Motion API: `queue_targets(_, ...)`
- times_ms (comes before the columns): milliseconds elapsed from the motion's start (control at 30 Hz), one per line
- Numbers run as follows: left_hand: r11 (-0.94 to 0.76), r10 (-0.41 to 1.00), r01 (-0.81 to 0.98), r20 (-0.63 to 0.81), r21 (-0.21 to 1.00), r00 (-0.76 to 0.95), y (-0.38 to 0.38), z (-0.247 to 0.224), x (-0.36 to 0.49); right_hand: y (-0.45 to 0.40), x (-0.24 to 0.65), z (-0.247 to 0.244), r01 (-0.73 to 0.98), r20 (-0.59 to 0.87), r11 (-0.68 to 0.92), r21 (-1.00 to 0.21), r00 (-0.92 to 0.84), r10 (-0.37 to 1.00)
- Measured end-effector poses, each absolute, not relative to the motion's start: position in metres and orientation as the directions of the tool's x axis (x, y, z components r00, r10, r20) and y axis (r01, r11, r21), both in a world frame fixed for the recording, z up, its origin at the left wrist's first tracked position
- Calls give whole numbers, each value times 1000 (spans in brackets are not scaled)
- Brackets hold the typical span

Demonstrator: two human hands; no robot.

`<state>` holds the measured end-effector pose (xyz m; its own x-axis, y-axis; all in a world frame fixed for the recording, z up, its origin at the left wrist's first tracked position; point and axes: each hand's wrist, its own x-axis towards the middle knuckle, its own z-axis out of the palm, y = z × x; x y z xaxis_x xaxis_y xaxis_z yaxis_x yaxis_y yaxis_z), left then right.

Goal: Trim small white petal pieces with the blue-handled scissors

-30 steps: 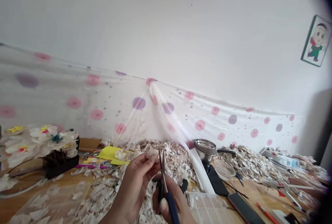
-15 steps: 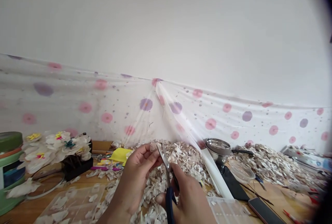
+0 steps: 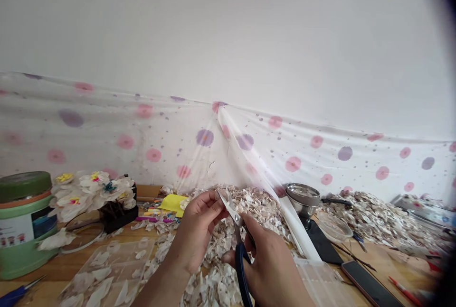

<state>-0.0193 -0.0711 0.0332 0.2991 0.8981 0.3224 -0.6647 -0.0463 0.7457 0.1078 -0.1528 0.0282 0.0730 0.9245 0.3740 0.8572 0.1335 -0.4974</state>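
Note:
My right hand (image 3: pixel 265 259) grips a pair of scissors with dark blue handles (image 3: pixel 241 269). Its steel blades (image 3: pixel 230 207) stand apart in a V, pointing up and away, tips beside my left fingertips. My left hand (image 3: pixel 201 224) is closed in a pinch on a small pale flake, which the fingers and the blade almost wholly cover. Under and beyond both hands spreads a big heap of whitish, brown-tinged flakes (image 3: pixel 263 207).
Left stand a green jar (image 3: pixel 24 245) and pale handmade flowers (image 3: pixel 94 193). A clear plastic tray (image 3: pixel 107 274) holds loose flakes. Steel bowls (image 3: pixel 302 195), a white roll (image 3: pixel 299 236), a phone (image 3: pixel 366 283) and another flake heap (image 3: pixel 374 217) lie right. A yellow paper (image 3: pixel 173 204) lies behind.
The scissors have opened wider, their handles spreading apart. The small flake in my left fingertips shows less than before. The whole view has shifted slightly, bringing more of the green jar into sight.

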Motion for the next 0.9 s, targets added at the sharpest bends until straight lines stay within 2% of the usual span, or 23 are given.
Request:
queue_targets(400, -6, 911, -691, 290, 722, 294, -79, 38, -18, -156, 109, 32, 875, 389, 122, -469, 81, 917)
queue_targets(700, 20, 917, -690, 261, 724, 301, -78, 36, -18, -153, 109, 30, 832, 413, 199, -517, 38, 910)
queue_targets(900, 23, 918, -690, 259, 723, 301, -78, 39, -18, -154, 110, 28, 747, 352, 200, -634, 48, 935)
